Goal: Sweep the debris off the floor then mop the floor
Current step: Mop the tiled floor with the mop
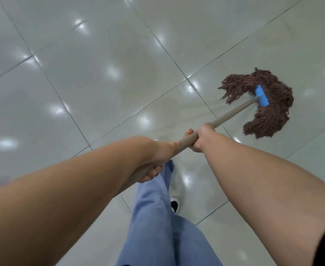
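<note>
The string mop with its brown yarn head (263, 104) lay spread on the glossy pale-grey tiled floor (90, 73), to the right and ahead of the person, its strands fanned in a curve around a bright blue plastic clamp (261, 96). From that clamp a round beige wooden handle (232, 113) ran back and down to the left toward the person. The right hand (201, 138) was wrapped around the handle farther forward, fingers curled under the shaft. The left hand (157, 160) gripped the handle nearer the body, its fingers closed round the lower end. The two hands sat near each other along the handle without touching. Below them hung light blue trouser legs (157, 217), with a black-and-white shoe (175, 205) on a tile. Dark grout lines crossed the floor diagonally, and ceiling lights reflected as soft white patches.
</note>
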{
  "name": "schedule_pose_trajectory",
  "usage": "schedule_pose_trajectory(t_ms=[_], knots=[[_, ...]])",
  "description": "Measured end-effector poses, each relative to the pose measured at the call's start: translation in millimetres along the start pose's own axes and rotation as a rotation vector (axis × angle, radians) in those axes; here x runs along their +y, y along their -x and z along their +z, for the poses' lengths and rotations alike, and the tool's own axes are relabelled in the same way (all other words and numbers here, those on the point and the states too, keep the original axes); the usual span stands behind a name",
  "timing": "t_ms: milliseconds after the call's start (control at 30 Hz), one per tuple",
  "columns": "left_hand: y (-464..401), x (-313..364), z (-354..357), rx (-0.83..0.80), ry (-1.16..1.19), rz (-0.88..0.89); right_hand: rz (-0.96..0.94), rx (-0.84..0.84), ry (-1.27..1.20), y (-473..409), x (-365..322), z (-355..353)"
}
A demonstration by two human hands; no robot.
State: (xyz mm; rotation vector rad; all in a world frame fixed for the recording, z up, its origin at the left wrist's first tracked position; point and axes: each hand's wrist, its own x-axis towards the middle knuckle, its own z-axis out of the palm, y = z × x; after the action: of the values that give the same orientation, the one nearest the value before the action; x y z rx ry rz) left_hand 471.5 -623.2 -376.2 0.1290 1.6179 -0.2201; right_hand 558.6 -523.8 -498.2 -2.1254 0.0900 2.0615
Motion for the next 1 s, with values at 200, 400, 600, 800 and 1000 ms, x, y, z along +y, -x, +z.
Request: schedule_pose_trajectory(t_ms=[200, 400, 600, 800, 1000], knots=[[0.4, 142.0, -21.9, -0.047, -0.08, 0.017, -0.049, 0.026, -0.085, -17.6, -139.5, 5.4], [4.3, 266.9, -22.5, -0.055, -0.122, 0.009, -0.04, 0.075, -0.11, -28.9, -258.0, -6.3], [13.4, 375.3, -6.3, -0.033, -0.161, -0.033, -0.01, 0.057, -0.152, -40.8, -362.8, -33.1], [33.9, 499.5, 28.0, 0.027, -0.164, 0.0, -0.014, 0.003, -0.13, -50.2, -486.5, -72.4], [55.7, 618.7, 80.3, 0.015, -0.116, -0.027, -0.009, -0.004, -0.067, -54.8, -605.4, -131.1]])
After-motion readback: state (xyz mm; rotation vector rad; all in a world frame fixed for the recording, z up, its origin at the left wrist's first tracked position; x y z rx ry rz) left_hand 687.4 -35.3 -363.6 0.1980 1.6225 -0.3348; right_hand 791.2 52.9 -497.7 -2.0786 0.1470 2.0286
